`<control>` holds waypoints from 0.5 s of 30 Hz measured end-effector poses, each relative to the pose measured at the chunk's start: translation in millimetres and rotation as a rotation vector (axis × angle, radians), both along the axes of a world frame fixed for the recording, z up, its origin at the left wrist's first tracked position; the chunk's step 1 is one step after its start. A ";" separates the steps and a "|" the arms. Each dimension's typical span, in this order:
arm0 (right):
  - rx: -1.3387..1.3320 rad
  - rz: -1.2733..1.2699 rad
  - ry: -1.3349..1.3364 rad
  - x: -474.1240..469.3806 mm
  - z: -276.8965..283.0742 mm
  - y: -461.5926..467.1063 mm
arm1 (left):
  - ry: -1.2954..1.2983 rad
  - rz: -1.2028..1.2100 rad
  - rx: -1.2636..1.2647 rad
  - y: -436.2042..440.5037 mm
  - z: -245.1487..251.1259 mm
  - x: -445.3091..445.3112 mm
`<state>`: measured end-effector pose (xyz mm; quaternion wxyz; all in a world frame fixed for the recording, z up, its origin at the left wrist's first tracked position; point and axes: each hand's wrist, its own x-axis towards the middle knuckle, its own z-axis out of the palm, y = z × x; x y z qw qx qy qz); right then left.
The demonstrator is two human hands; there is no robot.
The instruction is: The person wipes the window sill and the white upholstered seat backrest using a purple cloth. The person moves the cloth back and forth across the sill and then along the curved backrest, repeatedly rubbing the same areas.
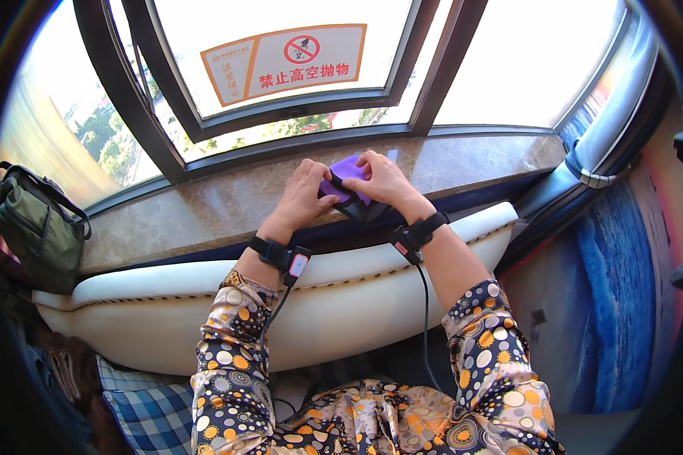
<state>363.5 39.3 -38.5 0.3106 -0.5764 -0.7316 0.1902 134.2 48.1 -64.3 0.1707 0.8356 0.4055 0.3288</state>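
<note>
Between my two hands is a piece of purple cloth (348, 167) with black trim, held above the front edge of the windowsill. My left hand (303, 193) pinches its black-trimmed left side between thumb and fingers. On the other side, my right hand (385, 178) grips the purple part, its thumb lying on the cloth near the black trim. Dark material (369, 212) hangs below the purple area; whether it is a strap or a flap I cannot tell. Fingers cover parts of the cloth.
Beyond my hands runs a brown marble windowsill (478, 156) under a tilted window (296, 111) bearing a warning sticker. A white padded backrest (341, 318) lies below my forearms. A green backpack (40, 227) stands left, and a tied curtain (597, 153) hangs right. Cables trail from both wrist straps.
</note>
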 end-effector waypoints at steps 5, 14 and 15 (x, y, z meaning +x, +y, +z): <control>0.188 -0.018 -0.326 -13.6 -15.4 -3.9 | 0.039 0.004 0.021 -8.4 4.7 1.3; -0.229 -0.195 0.676 32.5 -7.0 29.9 | 0.003 0.057 0.132 -8.9 1.1 7.3; -0.230 -0.182 0.727 40.8 -4.5 28.5 | -0.007 0.070 0.148 -8.4 1.2 6.7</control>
